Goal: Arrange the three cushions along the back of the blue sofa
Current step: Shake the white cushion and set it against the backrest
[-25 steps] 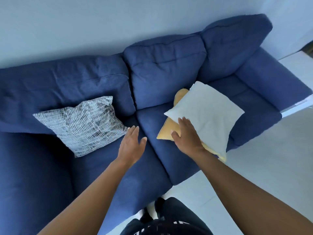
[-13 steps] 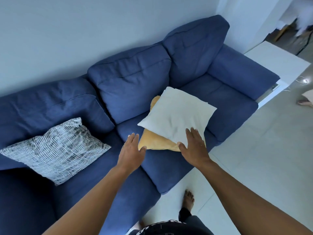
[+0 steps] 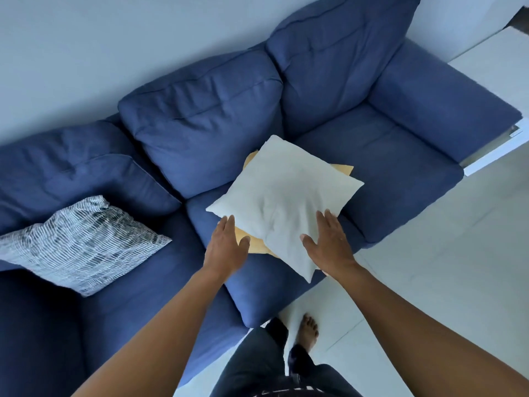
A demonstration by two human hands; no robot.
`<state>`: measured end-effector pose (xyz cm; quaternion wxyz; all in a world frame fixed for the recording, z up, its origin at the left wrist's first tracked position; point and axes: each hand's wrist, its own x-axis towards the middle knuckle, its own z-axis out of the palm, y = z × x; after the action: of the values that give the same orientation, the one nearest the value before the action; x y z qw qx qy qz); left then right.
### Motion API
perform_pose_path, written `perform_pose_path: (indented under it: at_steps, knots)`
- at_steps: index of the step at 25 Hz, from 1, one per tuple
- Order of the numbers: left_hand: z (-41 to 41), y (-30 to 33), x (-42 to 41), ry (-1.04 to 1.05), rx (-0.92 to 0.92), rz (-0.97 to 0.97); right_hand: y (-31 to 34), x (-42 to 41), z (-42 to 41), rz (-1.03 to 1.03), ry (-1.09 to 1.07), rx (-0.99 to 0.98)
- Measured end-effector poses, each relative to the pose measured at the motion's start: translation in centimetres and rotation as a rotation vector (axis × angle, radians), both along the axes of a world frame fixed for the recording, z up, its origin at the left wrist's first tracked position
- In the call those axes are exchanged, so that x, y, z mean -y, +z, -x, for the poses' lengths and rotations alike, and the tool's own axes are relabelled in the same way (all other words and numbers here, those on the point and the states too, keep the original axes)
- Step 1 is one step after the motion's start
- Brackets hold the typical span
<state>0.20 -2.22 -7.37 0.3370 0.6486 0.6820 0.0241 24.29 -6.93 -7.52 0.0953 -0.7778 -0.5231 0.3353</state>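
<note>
A white cushion (image 3: 283, 196) lies flat on top of a yellow cushion (image 3: 342, 169), both on the seat of the blue sofa (image 3: 206, 121). Only the yellow cushion's edges show. My right hand (image 3: 329, 242) rests flat on the white cushion's near right edge, fingers spread. At the near left corner, my left hand (image 3: 227, 245) is open and touches the edge of the two cushions. A grey-and-white patterned cushion (image 3: 80, 242) leans against the backrest on the left seat.
The sofa's right armrest (image 3: 443, 96) borders a white surface (image 3: 498, 61) at the far right. Pale tiled floor (image 3: 429, 282) lies in front of the sofa. My bare foot (image 3: 307, 332) stands close to the seat's front edge.
My left hand has reached forward to the cushions' near left corner. My right hand has slid to the white cushion's right edge. The view has shifted right along the sofa.
</note>
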Motion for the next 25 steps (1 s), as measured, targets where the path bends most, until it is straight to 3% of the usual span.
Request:
perform_pose_path:
  at_steps: [9, 17, 21, 25]
  knots:
    - [-0.7, -3.2, -10.9, 0.047, 0.005, 0.034, -3.0, -6.9, -3.1, 0.132, -0.110, -0.071]
    - [-0.4, -7.8, -18.8, 0.173, -0.034, 0.268, -8.2, -8.1, -2.9, 0.244, -0.587, -0.422]
    - [-2.1, -8.5, -19.7, 0.212, 0.091, 0.394, -8.4, -9.5, -4.2, 0.306, -0.712, -0.587]
    - [-4.1, -5.9, -18.9, 0.233, 0.218, 0.332, -6.1, -10.7, -5.8, 0.215, -0.790, -0.660]
